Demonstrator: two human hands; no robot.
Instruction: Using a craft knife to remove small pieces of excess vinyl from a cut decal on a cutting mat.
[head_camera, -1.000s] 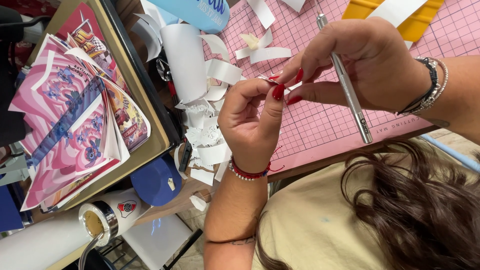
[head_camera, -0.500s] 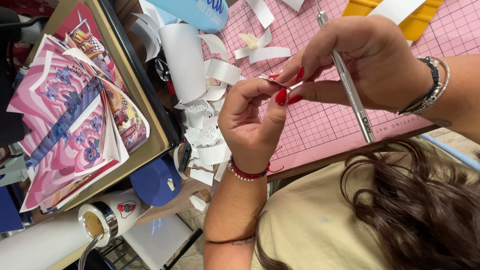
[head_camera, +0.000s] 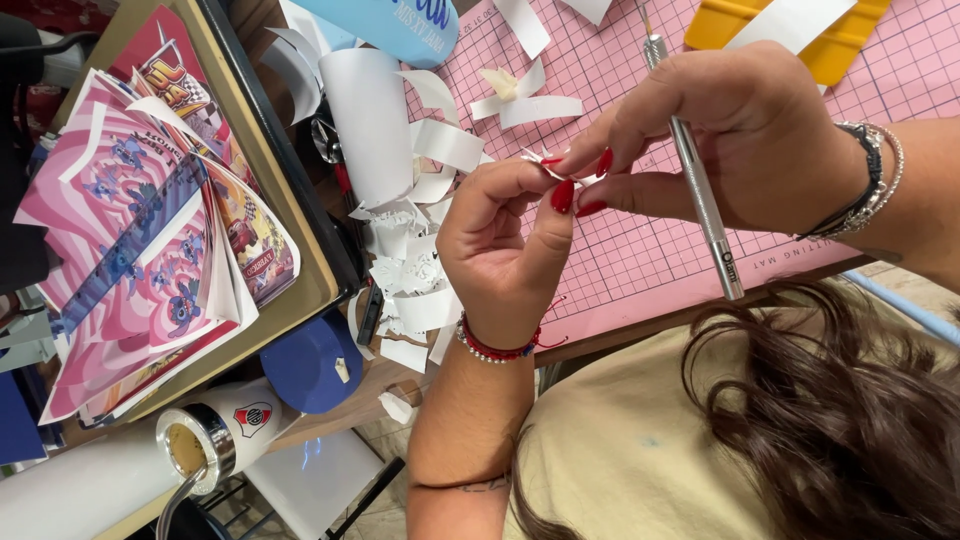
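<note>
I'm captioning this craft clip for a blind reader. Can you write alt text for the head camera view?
Both hands pinch a small white paper scrap above a pink cutting mat; the right hand also holds a silver craft knife, the left hand wears a red bead bracelet. Curled white paper strips and pink printed sheets lie left.

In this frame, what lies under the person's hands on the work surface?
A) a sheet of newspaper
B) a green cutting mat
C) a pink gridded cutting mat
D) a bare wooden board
C: the pink gridded cutting mat spreads beneath the left hand and the right hand, which holds a silver craft knife.
</note>
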